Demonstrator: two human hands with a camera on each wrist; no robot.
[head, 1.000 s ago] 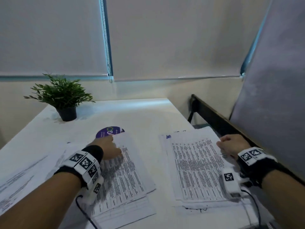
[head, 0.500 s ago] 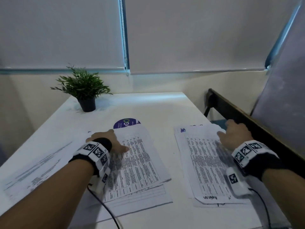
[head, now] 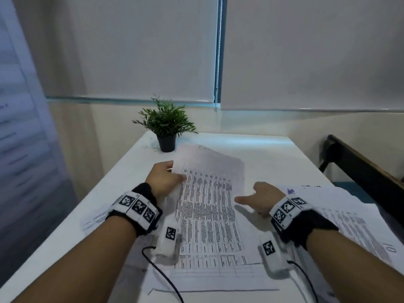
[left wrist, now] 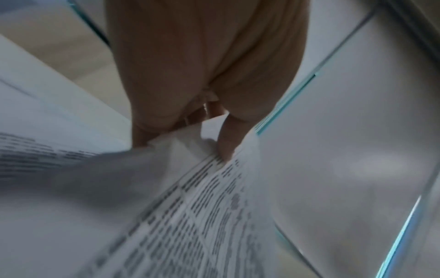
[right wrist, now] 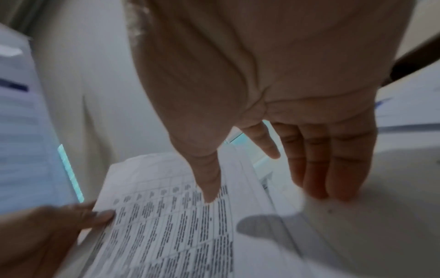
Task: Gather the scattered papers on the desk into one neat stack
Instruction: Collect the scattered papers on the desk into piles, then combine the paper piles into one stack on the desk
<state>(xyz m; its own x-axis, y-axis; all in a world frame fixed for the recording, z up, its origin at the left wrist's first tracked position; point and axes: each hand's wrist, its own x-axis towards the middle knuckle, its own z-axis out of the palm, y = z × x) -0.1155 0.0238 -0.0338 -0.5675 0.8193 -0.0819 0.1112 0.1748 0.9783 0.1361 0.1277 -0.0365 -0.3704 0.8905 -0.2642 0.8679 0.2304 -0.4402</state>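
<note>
Clearly the weak point is the left hand [head: 165,179]: it pinches only the far left corner of the printed sheets [head: 209,206], thumb on top and fingers underneath, and in the left wrist view the paper already buckles and folds at that pinch. A pull from one corner could crease the top page or let the lower ones slide out and fan apart. The right hand [head: 261,199] hangs open just beside the sheets' right edge, fingers straight and holding nothing, so that side has no support. These sheets lie in the middle of the desk [head: 273,154], over other pages. A second pile [head: 341,217] sits to the right, partly under the right forearm, which could drag it toward the desk's edge. More paper [head: 96,219] shows under the left wrist. The potted plant [head: 166,125] stands just beyond the lifted corner and could be knocked by a forward sweep.
</note>
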